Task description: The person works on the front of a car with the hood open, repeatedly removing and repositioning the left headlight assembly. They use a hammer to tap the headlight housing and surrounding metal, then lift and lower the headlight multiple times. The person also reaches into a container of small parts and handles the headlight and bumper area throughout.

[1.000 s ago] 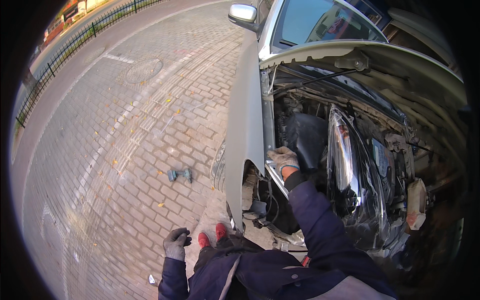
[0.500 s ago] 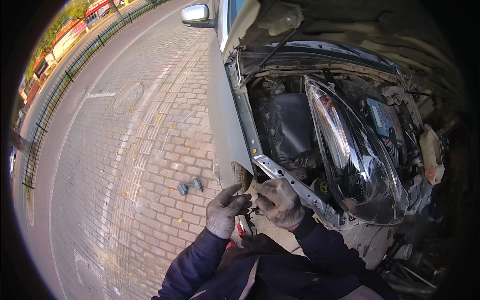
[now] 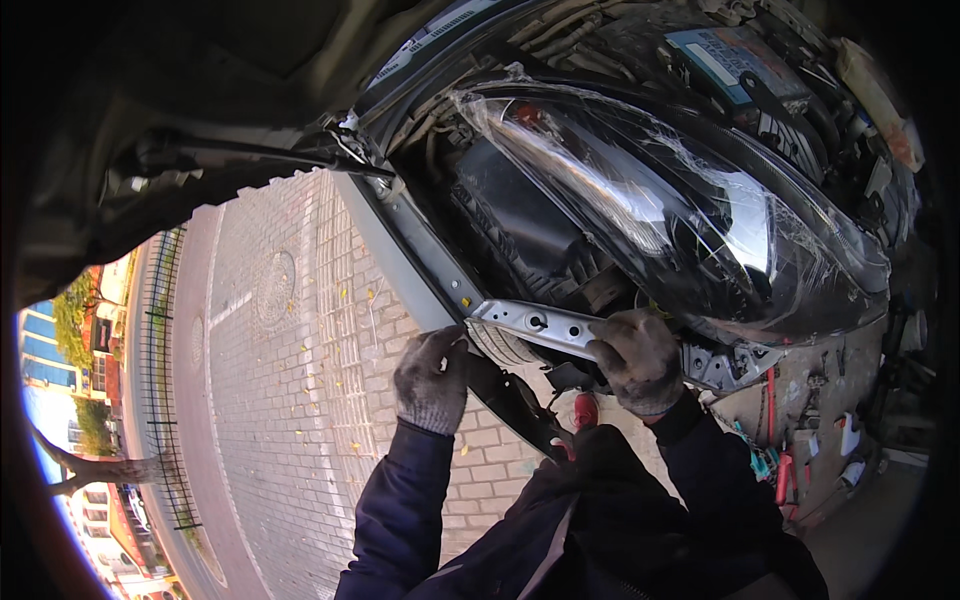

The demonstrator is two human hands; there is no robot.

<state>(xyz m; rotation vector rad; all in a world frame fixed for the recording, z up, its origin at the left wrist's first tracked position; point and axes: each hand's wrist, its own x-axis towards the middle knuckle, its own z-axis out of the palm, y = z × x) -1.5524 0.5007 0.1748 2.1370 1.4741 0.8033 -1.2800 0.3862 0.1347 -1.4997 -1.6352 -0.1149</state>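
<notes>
My left hand [image 3: 430,382], in a grey work glove, is closed round the front edge of the silver car fender [image 3: 385,255]. The fender's dark lower part hangs down beside my hand, above the tyre [image 3: 503,343]. My right hand [image 3: 640,362], gloved too, is curled over the silver metal rail [image 3: 535,322] with holes in it. Its fingertips are against the rail, and whatever they pinch, if anything, is hidden. Beyond the right hand a headlight [image 3: 690,220] wrapped in clear film lies across the engine bay.
The raised hood with its support strut [image 3: 260,150] hangs over the upper left. A battery [image 3: 725,65] sits at the far right of the engine bay. Tools, among them red-handled pliers [image 3: 785,480], lie on the ground at the lower right. A fence [image 3: 165,380] runs along the left.
My view has leaned in under the hood. My hands, close together before, have moved apart: the left to the fender's edge, the right onto the metal rail.
</notes>
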